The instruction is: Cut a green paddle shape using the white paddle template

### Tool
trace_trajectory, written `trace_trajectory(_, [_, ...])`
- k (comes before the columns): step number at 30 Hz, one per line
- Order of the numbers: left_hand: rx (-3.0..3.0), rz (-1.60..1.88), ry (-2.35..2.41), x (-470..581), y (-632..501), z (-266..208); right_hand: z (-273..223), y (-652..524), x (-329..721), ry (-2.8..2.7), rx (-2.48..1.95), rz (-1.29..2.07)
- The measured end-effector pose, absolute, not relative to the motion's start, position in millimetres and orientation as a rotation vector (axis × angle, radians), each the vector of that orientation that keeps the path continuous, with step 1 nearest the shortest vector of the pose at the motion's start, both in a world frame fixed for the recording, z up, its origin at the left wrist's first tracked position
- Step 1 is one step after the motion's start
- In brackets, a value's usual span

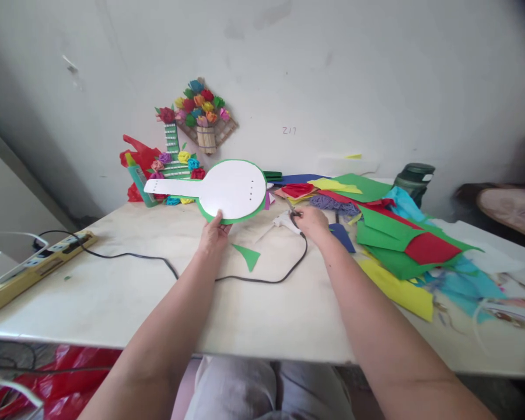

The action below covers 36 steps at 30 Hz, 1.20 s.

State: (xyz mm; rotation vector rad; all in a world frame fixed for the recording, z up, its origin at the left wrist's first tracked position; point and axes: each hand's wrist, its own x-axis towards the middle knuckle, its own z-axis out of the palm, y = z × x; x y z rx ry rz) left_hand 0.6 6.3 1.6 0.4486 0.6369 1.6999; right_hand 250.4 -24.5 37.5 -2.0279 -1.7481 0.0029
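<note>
My left hand (214,233) is closed on the lower edge of a white banjo-shaped cutout (231,186), thumb in front. A green sheet backs it and shows as a rim around the round part. Small dark dots mark its right side and the end of its narrow neck. Over to the right, my right hand (311,223) is closed on scissors (292,211) with dark handles, blades pointing up and left. Just beside that hand lies a white glue gun (284,221) with a black cord. A green scrap (248,256) rests on the table between my hands.
Coloured sheets (389,233) pile up at right, near a dark bottle (413,181). Paper-flower crafts (175,151) and a glue bottle (140,181) stand at back left. A power strip (48,262) lies on the left; a black cord (135,255) crosses the table (289,321).
</note>
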Motion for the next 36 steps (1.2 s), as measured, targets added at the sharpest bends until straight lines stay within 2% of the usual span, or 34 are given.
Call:
trace_trajectory(4, [0.496,1.641,0.618,5,5,1,42,-28,277,-1.599,-2.261,-0.082])
trace_trajectory(12, [0.516,1.627,0.624,6,5,-1,30,-31,301,-1.471,-2.488,0.025])
trace_trajectory(17, [0.533,1.625,0.615,6,5,-1,44,-32,270,-1.628,-2.305,-0.074])
trace_trajectory(23, [0.523,1.642,0.61,7,5,-1,30,-44,193,-2.225,-1.739,0.473])
trace_trajectory(27, [0.571,1.639,0.585,8,6,-3,26,-59,161,-2.359,-1.78,0.34])
trace_trajectory(36, [0.586,1.628,0.599,8,5,-4,34,-62,154,-2.33,-1.887,0.576])
